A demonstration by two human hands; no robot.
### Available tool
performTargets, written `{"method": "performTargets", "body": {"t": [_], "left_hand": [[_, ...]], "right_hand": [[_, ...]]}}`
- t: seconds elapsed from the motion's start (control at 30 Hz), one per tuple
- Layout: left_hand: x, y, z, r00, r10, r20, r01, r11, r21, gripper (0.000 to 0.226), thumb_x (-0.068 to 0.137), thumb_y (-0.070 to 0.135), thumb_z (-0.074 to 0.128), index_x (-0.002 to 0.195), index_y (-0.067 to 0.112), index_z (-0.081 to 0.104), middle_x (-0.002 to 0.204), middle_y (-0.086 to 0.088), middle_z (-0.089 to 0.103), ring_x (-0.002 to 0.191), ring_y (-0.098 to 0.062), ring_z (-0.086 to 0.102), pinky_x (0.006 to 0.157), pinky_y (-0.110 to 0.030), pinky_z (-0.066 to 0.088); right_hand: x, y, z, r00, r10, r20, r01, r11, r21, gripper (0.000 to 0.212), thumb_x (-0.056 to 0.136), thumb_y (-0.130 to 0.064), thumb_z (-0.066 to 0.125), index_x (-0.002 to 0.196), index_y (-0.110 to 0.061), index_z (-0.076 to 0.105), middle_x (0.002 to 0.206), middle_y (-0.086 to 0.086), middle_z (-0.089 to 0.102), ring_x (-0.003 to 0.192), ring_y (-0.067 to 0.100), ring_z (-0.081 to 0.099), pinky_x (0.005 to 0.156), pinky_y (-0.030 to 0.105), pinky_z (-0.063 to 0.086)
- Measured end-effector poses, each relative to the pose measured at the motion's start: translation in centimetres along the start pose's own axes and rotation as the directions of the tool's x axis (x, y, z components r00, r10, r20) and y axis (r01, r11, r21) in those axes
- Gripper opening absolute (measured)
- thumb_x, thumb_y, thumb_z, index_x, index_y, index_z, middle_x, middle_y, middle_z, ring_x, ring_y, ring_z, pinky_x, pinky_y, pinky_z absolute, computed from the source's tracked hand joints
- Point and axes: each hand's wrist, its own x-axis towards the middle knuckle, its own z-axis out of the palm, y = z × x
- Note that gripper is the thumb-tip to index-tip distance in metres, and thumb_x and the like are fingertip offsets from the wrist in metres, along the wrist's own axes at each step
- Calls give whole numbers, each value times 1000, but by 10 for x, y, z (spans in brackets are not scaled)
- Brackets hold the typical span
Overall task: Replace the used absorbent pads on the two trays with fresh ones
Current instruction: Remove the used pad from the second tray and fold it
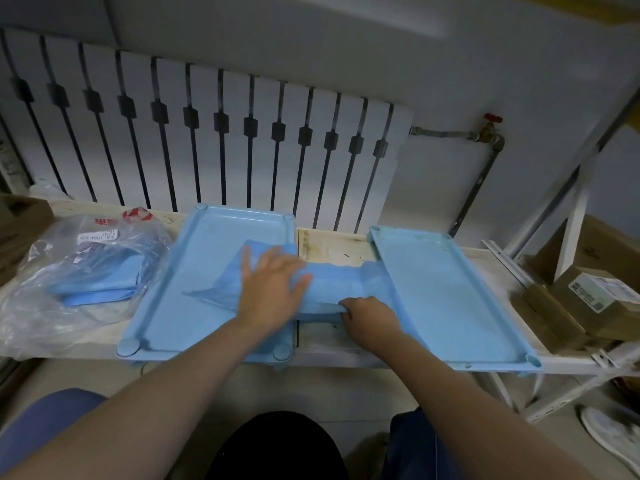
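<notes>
The pad [341,284] looks limp and light; left hand [268,284] presses it flat, fingers spread; right hand [369,318] pinches its six-o'clock fold; I'd take it by the corners.

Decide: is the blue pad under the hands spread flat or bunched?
Bunched: the pad lies rumpled, its near edge pinched by the right hand.

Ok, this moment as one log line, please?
left hand: presses pad | right hand: grips pad | pad: across left tray, right tray
</notes>
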Motion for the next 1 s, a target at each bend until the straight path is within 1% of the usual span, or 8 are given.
{"method": "performTargets", "body": {"t": [0.07, 0.13, 0.3, 0.4, 0.53, 0.73, 0.9, 1.0], "left_hand": [[-8, 25, 7, 939, 186, 291, -159, 981, -112, 48, 99, 40, 42, 144, 28, 37, 152, 3, 35, 143, -12, 23, 117, -33, 9], [-17, 38, 19, 878, 257, 403, -265, 964, -38, 60, 98, 16, 45, 151, 24, 19, 157, 0, 21, 145, -13, 16, 115, -27, 20], [-18, 33, 27, 934, 131, 334, -175, 979, 107, 70, 92, -2, 43, 151, 27, 18, 152, -1, 33, 138, -18, 34, 109, -29, 30], [-21, 24, 26, 943, 90, 320, -115, 992, 58, 69, 89, -4, 42, 149, 28, 27, 148, -2, 41, 133, -20, 41, 107, -30, 35], [-18, 16, 25, 956, 35, 290, -39, 999, 6, 66, 86, -6, 44, 142, 28, 39, 142, -1, 49, 125, -20, 50, 99, -30, 41], [-17, 17, 33, 975, -12, 221, 41, 991, -124, 41, 97, 8, 40, 129, 30, 53, 115, -3, 67, 98, -23, 62, 78, -35, 50], [-15, 17, 33, 982, -20, 187, 53, 983, -177, 27, 102, 26, 38, 118, 26, 60, 97, -2, 70, 87, -22, 63, 71, -33, 49], [-11, 21, 31, 979, -84, 187, 128, 963, -236, 30, 102, 33, 36, 114, 23, 62, 96, -2, 69, 90, -23, 62, 75, -35, 49]], "right_hand": [[0, -1, -3, 1000, -10, -8, 10, 1000, -4, 26, 95, -23, 41, 101, -14, 65, 102, 8, 69, 94, 27, 61, 67, 28, 39], [-1, 0, -6, 1000, -8, -3, 8, 1000, -15, 27, 97, -22, 42, 107, -13, 64, 105, 9, 68, 97, 27, 61, 69, 27, 37], [-7, 16, -11, 988, 82, 135, -65, 990, -124, 20, 98, -20, 40, 83, -16, 52, 81, 3, 55, 82, 21, 51, 55, 24, 32], [-19, 30, -19, 975, 149, 163, -120, 977, -179, 11, 94, -12, 42, 92, -18, 51, 92, 7, 55, 91, 28, 59, 71, 28, 39], [-29, 44, -27, 955, 272, 119, -240, 942, -234, 22, 92, -9, 44, 109, -11, 57, 113, 9, 61, 103, 27, 61, 80, 31, 45], [-40, 55, -43, 903, 419, 94, -391, 892, -226, 10, 87, -7, 55, 95, -11, 58, 95, 6, 60, 95, 25, 63, 72, 29, 44], [-37, 74, -40, 792, 608, 54, -610, 785, 105, 23, 88, -6, 46, 66, -11, 44, 68, 4, 50, 64, 22, 53, 58, 27, 44], [-37, 76, -39, 790, 497, 359, -602, 524, 602, 21, 95, -22, 52, 92, -2, 58, 86, 14, 67, 68, 27, 66, 65, 33, 58]]}}
